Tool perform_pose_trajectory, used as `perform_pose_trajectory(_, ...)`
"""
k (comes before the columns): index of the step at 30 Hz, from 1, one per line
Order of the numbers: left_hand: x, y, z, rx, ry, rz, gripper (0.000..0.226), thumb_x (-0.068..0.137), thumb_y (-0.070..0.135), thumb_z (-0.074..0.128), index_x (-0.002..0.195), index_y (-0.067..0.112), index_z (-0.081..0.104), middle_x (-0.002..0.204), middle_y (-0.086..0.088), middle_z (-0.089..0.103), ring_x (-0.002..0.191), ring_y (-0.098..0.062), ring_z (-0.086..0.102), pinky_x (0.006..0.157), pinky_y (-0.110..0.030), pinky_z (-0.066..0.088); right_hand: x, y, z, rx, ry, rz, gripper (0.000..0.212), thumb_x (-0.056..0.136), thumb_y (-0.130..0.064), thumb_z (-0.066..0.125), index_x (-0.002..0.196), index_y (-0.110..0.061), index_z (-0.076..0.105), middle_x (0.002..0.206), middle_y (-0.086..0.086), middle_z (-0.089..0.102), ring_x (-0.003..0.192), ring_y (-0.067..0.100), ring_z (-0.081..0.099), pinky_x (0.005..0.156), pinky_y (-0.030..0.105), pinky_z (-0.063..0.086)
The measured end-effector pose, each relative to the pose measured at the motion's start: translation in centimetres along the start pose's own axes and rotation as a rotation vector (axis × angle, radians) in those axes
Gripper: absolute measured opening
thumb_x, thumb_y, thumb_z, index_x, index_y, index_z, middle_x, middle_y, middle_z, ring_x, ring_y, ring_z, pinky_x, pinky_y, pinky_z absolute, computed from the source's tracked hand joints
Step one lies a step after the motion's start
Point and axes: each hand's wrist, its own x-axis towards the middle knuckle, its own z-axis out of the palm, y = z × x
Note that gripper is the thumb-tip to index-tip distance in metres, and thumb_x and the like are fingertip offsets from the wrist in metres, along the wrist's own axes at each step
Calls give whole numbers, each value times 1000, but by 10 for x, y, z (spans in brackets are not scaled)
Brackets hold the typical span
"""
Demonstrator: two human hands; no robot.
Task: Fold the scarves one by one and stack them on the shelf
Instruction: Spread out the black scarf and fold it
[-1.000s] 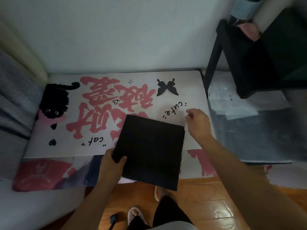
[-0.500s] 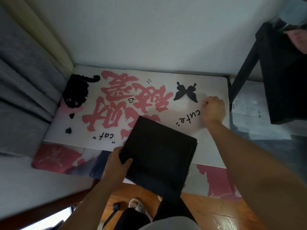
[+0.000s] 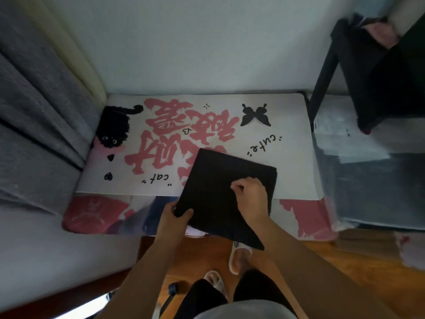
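My left hand (image 3: 173,215) pinches the folded black scarf's (image 3: 220,192) near-left corner; my right hand (image 3: 251,195) rests curled on top, gripping nothing. The scarf overhangs the bench's (image 3: 292,143) front edge, so a one-cornered lift could unfold it.

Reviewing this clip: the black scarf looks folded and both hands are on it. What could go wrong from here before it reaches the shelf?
1. The folded black scarf overhangs the near edge of the printed mat; its hanging corner could sag and pull the fold open when lifted.
2. The left hand grips only one corner, and the right hand sits on top, so the layers may slip apart.
3. The black shelf stands off to the right; its frame could snag the scarf.
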Motion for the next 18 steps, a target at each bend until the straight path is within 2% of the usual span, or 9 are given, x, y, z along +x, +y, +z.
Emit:
perform_pose_trajectory(2, 2, -4, -4, 21, -12, 31, 50, 95, 25, 67, 141, 21, 47, 116, -1, 59, 94, -12, 59, 80, -30, 46, -4, -1, 8, -38, 49, 22, 11, 92, -15, 69, 97, -13, 78, 91, 3, 72, 87, 17, 62, 80, 30, 53)
perform_pose_trajectory(6, 7, -9, -6, -30, -63, 26, 44, 95, 24, 67, 136, 20, 51, 117, -2, 62, 105, -21, 62, 96, -43, 52, 1, -7, 16, -227, 85, -44, 11, 92, -17, 67, 92, -17, 78, 88, 1, 71, 83, 18, 61, 76, 34, 54)
perform_pose_trajectory(8, 7, -11, -6, -32, -94, 0, 38, 95, 24, 66, 131, 18, 55, 115, -5, 65, 103, -22, 64, 99, -47, 52, 5, -13, 14, -268, 28, -56, 12, 94, -14, 64, 92, -14, 76, 91, 4, 69, 86, 20, 61, 76, 37, 55)
perform_pose_trajectory(10, 5, -10, -7, -2, -101, -15, 29, 97, 24, 64, 125, 17, 59, 110, -7, 67, 99, -23, 65, 98, -47, 52, 1, -13, 2, -209, -22, 17, 12, 95, -10, 59, 95, -11, 71, 96, 5, 65, 89, 20, 59, 80, 34, 52)
perform_pose_trajectory(13, 3, -10, -10, -113, -88, -47, 27, 97, 23, 63, 122, 14, 62, 110, -8, 69, 101, -26, 66, 100, -49, 51, -38, 8, -39, -109, 166, 267, 12, 104, -15, 46, 99, -15, 57, 92, 0, 56, 85, 16, 58, 76, 29, 47)
perform_pose_trajectory(15, -4, -10, -11, -295, -127, -80, 25, 94, 21, 65, 119, 18, 63, 115, -9, 70, 105, -26, 67, 99, -48, 53, -94, 47, -63, -256, 101, 364, 15, 106, -19, 39, 102, -15, 53, 86, 0, 55, 85, 20, 61, 74, 32, 48)
perform_pose_trajectory(18, -28, -2, -9, -525, -186, -68, 24, 95, 15, 65, 118, 20, 62, 116, -6, 70, 107, -23, 66, 89, -38, 54, -185, 102, -86, -348, -182, 560, 38, 100, -37, 34, 110, -11, 60, 94, 1, 58, 88, 21, 58, 77, 34, 47)
